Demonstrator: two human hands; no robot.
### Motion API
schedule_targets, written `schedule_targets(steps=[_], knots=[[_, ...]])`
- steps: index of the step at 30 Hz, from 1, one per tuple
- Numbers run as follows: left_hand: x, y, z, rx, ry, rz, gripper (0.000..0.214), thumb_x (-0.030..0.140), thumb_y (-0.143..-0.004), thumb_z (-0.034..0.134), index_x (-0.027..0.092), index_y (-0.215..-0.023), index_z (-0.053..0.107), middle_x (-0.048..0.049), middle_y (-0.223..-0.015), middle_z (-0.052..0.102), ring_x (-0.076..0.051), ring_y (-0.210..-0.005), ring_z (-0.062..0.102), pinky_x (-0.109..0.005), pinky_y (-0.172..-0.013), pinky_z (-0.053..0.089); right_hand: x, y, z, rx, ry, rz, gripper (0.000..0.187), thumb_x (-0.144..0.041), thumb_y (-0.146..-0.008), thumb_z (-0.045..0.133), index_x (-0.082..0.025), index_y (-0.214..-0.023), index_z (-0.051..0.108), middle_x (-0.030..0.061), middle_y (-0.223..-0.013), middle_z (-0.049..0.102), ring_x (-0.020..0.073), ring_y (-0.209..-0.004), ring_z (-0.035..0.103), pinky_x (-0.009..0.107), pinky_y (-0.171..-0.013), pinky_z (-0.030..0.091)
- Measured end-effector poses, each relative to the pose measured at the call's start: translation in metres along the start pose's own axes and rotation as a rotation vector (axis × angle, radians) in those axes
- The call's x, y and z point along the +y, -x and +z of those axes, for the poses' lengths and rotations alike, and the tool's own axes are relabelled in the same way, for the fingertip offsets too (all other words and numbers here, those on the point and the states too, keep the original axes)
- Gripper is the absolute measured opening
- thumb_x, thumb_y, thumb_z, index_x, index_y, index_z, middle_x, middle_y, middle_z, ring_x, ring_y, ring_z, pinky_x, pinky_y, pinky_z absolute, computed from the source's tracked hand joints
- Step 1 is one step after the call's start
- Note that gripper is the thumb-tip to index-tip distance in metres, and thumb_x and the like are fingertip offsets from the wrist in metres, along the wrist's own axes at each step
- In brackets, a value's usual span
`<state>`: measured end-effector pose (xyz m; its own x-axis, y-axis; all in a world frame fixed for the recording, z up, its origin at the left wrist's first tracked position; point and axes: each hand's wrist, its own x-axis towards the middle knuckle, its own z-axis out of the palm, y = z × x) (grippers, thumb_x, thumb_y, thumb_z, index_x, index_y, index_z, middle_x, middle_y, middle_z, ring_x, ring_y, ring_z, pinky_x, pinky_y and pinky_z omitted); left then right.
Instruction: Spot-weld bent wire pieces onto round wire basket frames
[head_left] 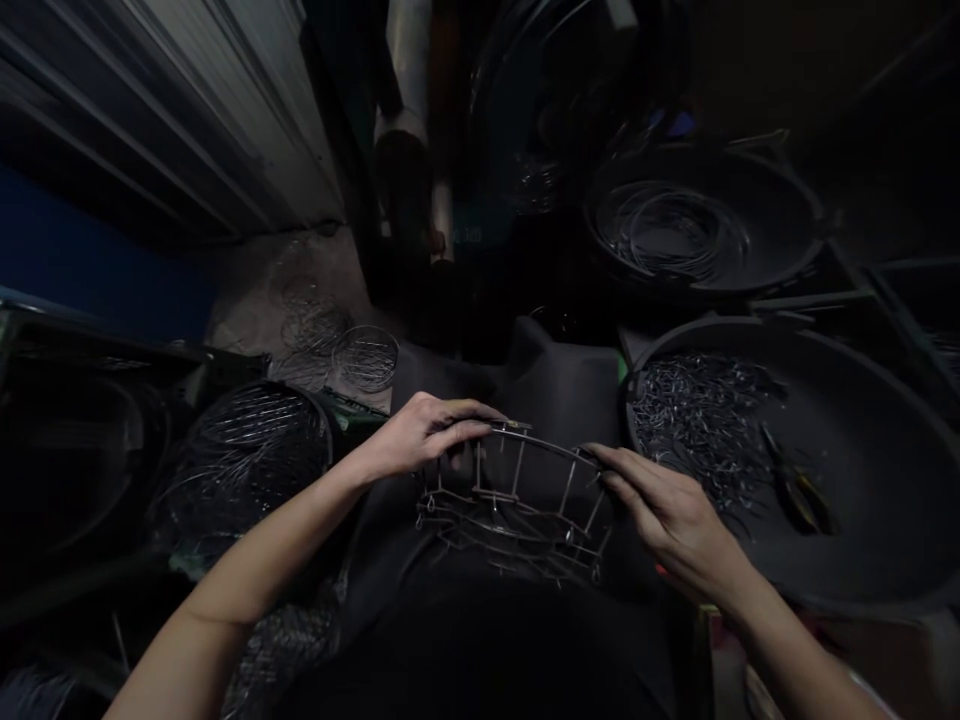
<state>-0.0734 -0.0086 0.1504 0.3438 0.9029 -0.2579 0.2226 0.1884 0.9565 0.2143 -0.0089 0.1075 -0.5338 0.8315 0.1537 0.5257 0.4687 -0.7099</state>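
Note:
A round wire frame (517, 495) with short upright wires and small loops rests over my lap, on dark cloth. My left hand (424, 432) grips its upper rim toward the left, thumb and fingers pinched over the wire. On the right end of that same rim, my right hand (667, 500) is closed, its fingertips pressing the wire. Parts of the frame's lower side blend into the dark clothing, and the undersides of my fingers are hidden.
To the right a wide black basin (877, 470) holds many short wire pieces (697, 420) and pliers (802, 490). Behind it, another basin (787, 215) contains coiled wire (667, 235). Wire rings (366, 358) lie on the floor at left, near a container of wire parts (251, 440).

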Motion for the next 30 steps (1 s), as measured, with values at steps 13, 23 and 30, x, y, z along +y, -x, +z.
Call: schedule_targets(steps=[13, 23, 30], knots=[[-0.033, -0.013, -0.015, 0.061, 0.375, -0.063, 0.037, 0.031, -0.08, 0.066, 0.016, -0.113, 0.063, -0.0099, -0.107, 0.066, -0.025, -0.108, 0.059, -0.031, -0.093, 0.045, 0.018, -0.001, 0.009, 0.085, -0.423, 0.486, 0.034, -0.053, -0.081, 0.055, -0.021, -0.087, 0.065, 0.0014, -0.081, 0.067, 0.0162, -0.077, 0.061, 0.026, -0.069, 0.049], [-0.144, -0.004, 0.036, 0.244, 0.747, -0.142, 0.055, 0.054, -0.083, 0.056, 0.019, -0.125, 0.052, -0.0151, -0.124, 0.056, -0.025, -0.113, 0.053, -0.035, -0.089, 0.043, 0.075, 0.027, 0.037, 0.565, -1.121, 0.804, 0.056, -0.05, -0.064, 0.076, -0.019, -0.061, 0.03, -0.0109, -0.047, 0.035, 0.0043, -0.041, 0.035, 0.016, -0.041, 0.034], [-0.104, -0.009, 0.046, 0.301, 0.913, -0.107, 0.054, 0.049, -0.076, 0.067, 0.013, -0.114, 0.058, -0.0134, -0.104, 0.063, -0.017, -0.078, 0.064, -0.027, -0.068, 0.05, 0.08, 0.021, 0.049, 0.559, -1.094, 0.846, 0.044, -0.044, -0.078, 0.063, -0.02, -0.062, 0.029, -0.0103, -0.047, 0.032, 0.0058, -0.042, 0.038, 0.017, -0.041, 0.033]])
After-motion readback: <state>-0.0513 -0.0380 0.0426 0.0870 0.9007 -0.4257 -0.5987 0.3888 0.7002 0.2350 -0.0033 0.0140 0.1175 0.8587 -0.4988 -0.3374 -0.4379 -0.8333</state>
